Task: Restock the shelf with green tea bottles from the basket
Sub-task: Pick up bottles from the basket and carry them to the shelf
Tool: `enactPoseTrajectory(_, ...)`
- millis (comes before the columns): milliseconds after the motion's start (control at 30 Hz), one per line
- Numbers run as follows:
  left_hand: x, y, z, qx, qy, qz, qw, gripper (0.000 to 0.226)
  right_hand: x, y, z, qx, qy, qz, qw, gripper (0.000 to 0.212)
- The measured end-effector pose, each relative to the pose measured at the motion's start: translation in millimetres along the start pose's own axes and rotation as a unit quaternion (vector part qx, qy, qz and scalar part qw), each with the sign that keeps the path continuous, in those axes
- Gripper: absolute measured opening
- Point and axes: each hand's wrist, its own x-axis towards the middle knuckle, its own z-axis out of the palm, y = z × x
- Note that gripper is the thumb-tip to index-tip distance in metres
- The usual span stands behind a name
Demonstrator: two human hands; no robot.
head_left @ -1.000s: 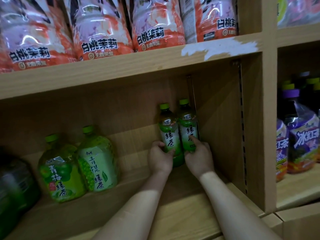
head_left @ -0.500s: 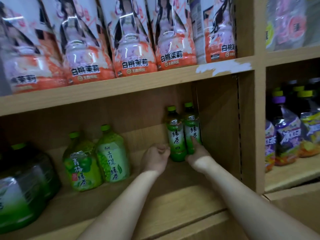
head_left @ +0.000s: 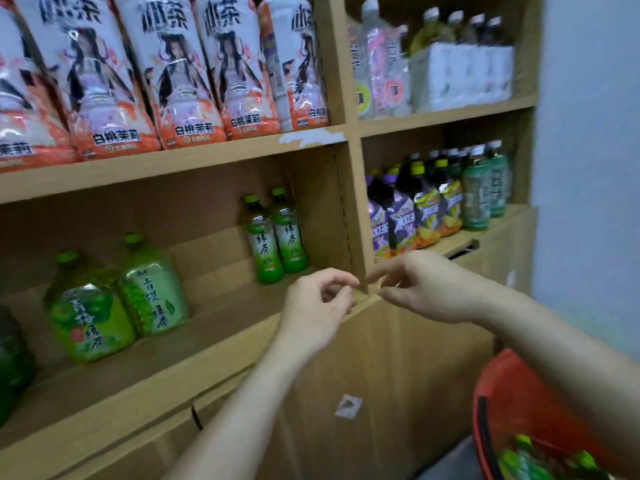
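Now two green tea bottles (head_left: 265, 244) stand shelved; left hand (head_left: 313, 306), right hand (head_left: 427, 285): grips loose, seemingly empty.

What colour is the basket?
The basket is red, seen at lower right in the head view.

Along the upper left stands a row of tall bottles with orange-and-white peach labels (head_left: 180, 81), packed side by side. Below them, two big green jugs (head_left: 152, 285) stand upright and touching, with a darker green bottle (head_left: 10, 358) at the far left edge. In the right-hand compartment, purple-labelled bottles (head_left: 398, 220) stand beside yellow-labelled bottles (head_left: 446, 209) and teal bottles (head_left: 481, 192). Above is a white-wrapped pack (head_left: 460, 74), possibly bottled drinks. A small white sticker (head_left: 348, 406) sits on the cabinet front (head_left: 398, 358). A pale wall (head_left: 588, 133) lies at the right.
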Motion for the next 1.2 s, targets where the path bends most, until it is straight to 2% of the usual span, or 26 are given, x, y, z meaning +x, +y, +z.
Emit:
enactPoseTrajectory(100,-12.4,12.1,36.1,0.046,-0.049,0.032,0.997,0.029,-52.6,19.3,-17.4,-0.087,-0.047,0.054,0.994,0.029)
enactPoseTrajectory(167,-21.1,18.9,60.7,0.056,-0.088,0.054,0.993,0.032,-88.9,34.1,-26.7,-0.103,-0.056,0.103,0.988,0.030)
enactPoseTrajectory(333,-36.7,24.0,122.7,0.040,-0.175,0.092,0.980,0.017,-172.9,76.4,-39.6,-0.060,-0.001,0.229,0.972,0.025)
enactPoseTrajectory(467,-45.7,20.6,172.7,0.035,-0.227,0.101,0.968,0.020,-228.3,97.0,-45.5,-0.010,0.075,0.310,0.948,0.017)
enactPoseTrajectory(533,-48.9,19.2,198.9,0.028,-0.250,0.087,0.964,0.026,-249.3,107.0,-46.2,0.012,0.112,0.337,0.935,0.016)
enactPoseTrajectory(633,-53.7,17.8,237.6,-0.021,-0.291,0.025,0.956,0.030,-270.0,127.5,-43.5,0.053,0.162,0.363,0.916,0.015)
enactPoseTrajectory(833,-52.6,10.0,310.1,-0.037,-0.350,-0.018,0.936,0.027,-282.6,211.2,-6.4,0.086,0.154,0.404,0.898,0.011)
enactPoseTrajectory(900,-48.3,5.1,338.6,-0.023,-0.367,-0.024,0.930,0.027,-285.1,252.1,14.9,0.072,0.098,0.428,0.896,0.017)
enactPoseTrajectory(1000,-45.6,-1.4,381.1,0.011,-0.408,-0.015,0.913,0.024,-289.0,312.0,50.1,0.051,-0.065,0.476,0.875,0.037)
enactPoseTrajectory(1133,-43.5,-4.6,414.9,0.145,-0.488,0.092,0.856,0.019,-286.3,372.1,96.9,0.043,-0.212,0.524,0.824,0.068)
enactPoseTrajectory(1200,-39.8,-2.1,424.7,0.158,-0.500,0.117,0.843,0.022,-282.2,385.7,124.4,0.038,-0.275,0.538,0.796,0.081)
